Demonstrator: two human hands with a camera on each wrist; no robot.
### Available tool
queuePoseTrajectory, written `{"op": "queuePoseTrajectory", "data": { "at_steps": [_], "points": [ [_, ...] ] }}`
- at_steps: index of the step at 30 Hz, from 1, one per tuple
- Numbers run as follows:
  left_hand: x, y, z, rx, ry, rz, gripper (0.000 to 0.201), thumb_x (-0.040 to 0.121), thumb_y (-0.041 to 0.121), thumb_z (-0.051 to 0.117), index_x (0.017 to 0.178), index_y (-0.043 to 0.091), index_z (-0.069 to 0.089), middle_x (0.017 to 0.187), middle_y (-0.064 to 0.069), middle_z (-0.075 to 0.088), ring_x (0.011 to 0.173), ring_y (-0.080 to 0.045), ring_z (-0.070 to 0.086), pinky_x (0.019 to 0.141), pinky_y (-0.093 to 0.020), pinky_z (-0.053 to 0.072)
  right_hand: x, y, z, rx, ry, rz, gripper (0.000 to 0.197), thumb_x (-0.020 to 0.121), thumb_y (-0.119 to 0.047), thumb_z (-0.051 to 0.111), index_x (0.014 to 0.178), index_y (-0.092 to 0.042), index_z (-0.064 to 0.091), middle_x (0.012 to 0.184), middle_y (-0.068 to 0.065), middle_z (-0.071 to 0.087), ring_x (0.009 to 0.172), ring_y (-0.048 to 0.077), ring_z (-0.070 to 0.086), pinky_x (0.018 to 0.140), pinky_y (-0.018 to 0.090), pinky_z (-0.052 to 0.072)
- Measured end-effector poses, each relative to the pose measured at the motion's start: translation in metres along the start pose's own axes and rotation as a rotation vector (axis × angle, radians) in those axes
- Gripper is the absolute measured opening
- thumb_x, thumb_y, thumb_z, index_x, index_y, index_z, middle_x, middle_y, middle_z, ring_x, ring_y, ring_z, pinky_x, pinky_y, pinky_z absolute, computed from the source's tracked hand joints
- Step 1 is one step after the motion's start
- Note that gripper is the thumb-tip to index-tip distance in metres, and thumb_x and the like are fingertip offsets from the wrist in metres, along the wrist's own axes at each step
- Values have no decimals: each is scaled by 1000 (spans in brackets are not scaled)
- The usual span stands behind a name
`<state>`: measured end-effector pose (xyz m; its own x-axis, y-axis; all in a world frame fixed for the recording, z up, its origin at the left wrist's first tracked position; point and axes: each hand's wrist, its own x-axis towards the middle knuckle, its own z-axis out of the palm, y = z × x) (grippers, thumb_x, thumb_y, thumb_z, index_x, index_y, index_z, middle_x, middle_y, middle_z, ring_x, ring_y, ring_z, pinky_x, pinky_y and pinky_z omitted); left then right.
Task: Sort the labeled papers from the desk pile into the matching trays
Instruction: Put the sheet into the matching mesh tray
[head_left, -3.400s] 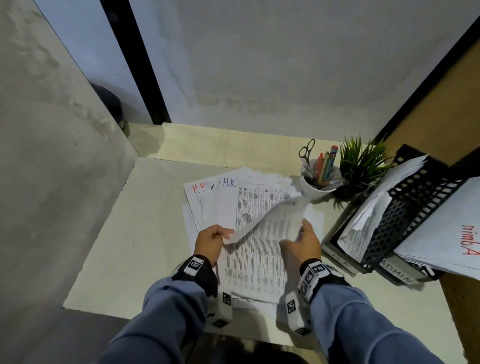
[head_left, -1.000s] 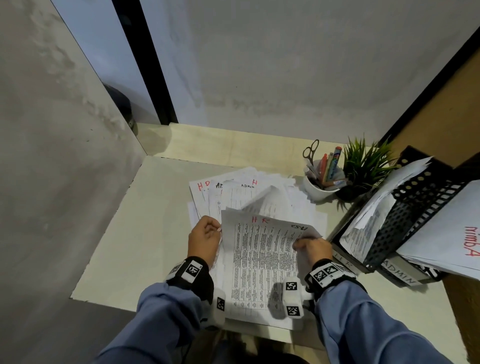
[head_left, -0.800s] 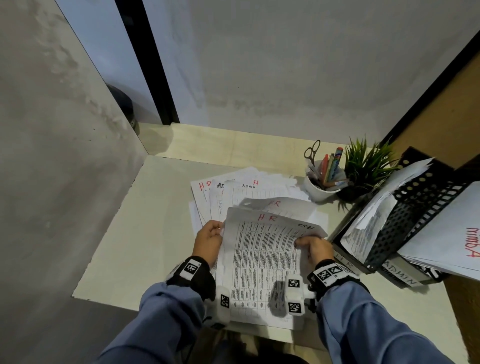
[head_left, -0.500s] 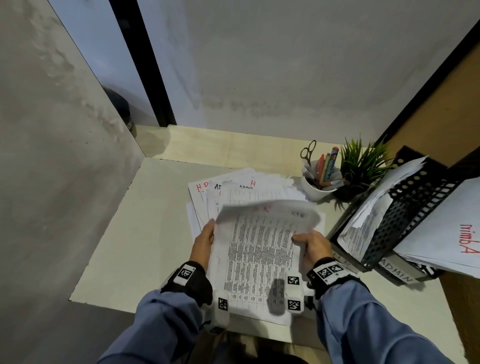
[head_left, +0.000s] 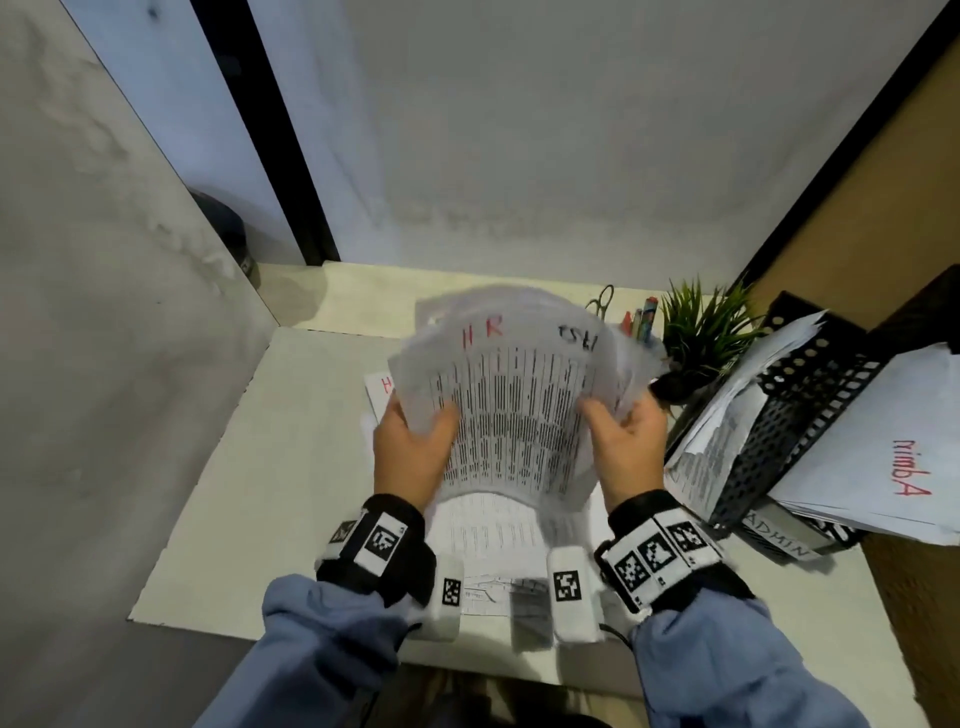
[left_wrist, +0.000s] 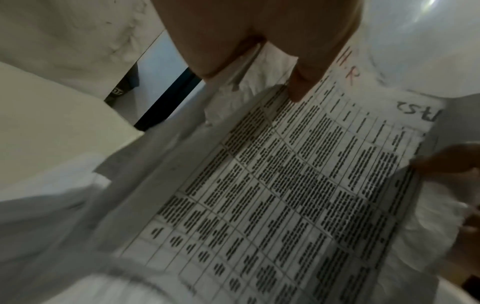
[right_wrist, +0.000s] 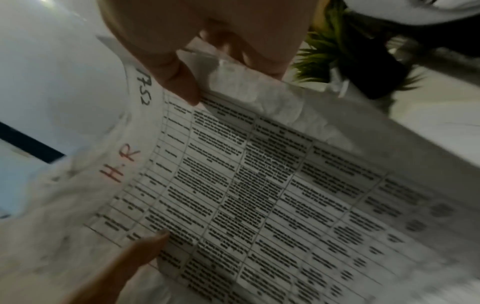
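Blue-grey sleeves (head_left: 332, 639); black wristbands (head_left: 376, 545), apparently square-coded tags.

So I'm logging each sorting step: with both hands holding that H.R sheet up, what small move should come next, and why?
Probably carry the H.R sheet rightward toward the black trays. Left hand and right hand grip its sides, lifted off the pile; only an ADMIN label is readable, so check for the H.R tray.

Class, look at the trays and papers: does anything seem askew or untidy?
Yes. Crumpled sheets jut crookedly from the tilted black mesh tray, and an Admin sheet hangs out upside down.
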<state>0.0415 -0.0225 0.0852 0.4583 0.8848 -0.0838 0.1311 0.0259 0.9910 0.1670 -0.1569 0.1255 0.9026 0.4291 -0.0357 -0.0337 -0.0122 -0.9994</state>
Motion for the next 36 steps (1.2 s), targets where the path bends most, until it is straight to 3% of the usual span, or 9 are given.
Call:
{"op": "queuePoseTrajectory", "data": {
  "at_steps": [3,5,8,13,17,19,22,28,36],
  "points": [
    [-14,-33,-1,180,-116,-92,5,88,19,62,92,20,58,79,7,62,70,-8,58,62,-16,47,-19,17,0,-52,-91,261,18,87,7,53,89,-10,59,80,0,63,74,4,67,69,26,58],
    [-20,-51,-5,236,-145,-145,13,86,11,62,78,21,59,72,-1,61,67,-19,55,63,-25,48,-30,19,0,60,-122,375,18,90,9,47,93,-5,57,78,2,60,54,-4,64,51,17,55],
    [-15,-49,-8,130,-113,-182,14,82,14,68,72,22,62,71,-3,61,72,-21,55,65,-26,48,-24,10,-3,118,-98,367,16,92,8,44,92,-4,56,68,3,63,49,0,63,41,9,45],
    [8,6,3,117,-58,45,7,84,17,70,86,11,66,81,-5,69,72,-18,61,67,-29,52,16,-5,-20,-110,-31,78,20,89,-2,57,82,-21,63,79,0,64,79,21,60,63,19,52],
    [15,63,21,126,-130,227,22,87,18,65,74,2,60,66,-21,54,60,-14,47,58,-28,42,46,-17,-55,-365,243,-165,29,86,-24,66,114,-19,59,107,4,62,97,17,59,84,28,52],
    [16,84,32,167,-192,296,18,87,17,64,73,6,62,61,-15,53,56,-14,45,53,-25,39,62,-7,-74,-673,414,-55,62,81,-41,68,132,-12,47,129,12,47,120,30,43,99,42,40],
    [18,102,50,301,-260,379,24,88,15,61,64,18,60,53,2,51,51,-10,43,51,-24,37,74,18,-98,-724,360,399,88,76,-44,71,141,-3,29,141,22,34,127,40,36,103,48,38],
    [11,126,95,486,-384,507,28,88,16,58,61,10,58,53,-2,58,50,-15,52,54,-27,40,70,31,-128,-383,360,442,9,85,2,50,92,-1,55,86,9,49,87,24,46,77,28,35],
    [-15,142,150,695,-430,607,21,89,14,50,68,15,56,60,-4,55,60,-25,50,56,-31,35,60,-11,-161,-430,268,197,34,69,-9,45,99,-8,60,88,8,59,84,26,56,78,33,44]
  ]
}}
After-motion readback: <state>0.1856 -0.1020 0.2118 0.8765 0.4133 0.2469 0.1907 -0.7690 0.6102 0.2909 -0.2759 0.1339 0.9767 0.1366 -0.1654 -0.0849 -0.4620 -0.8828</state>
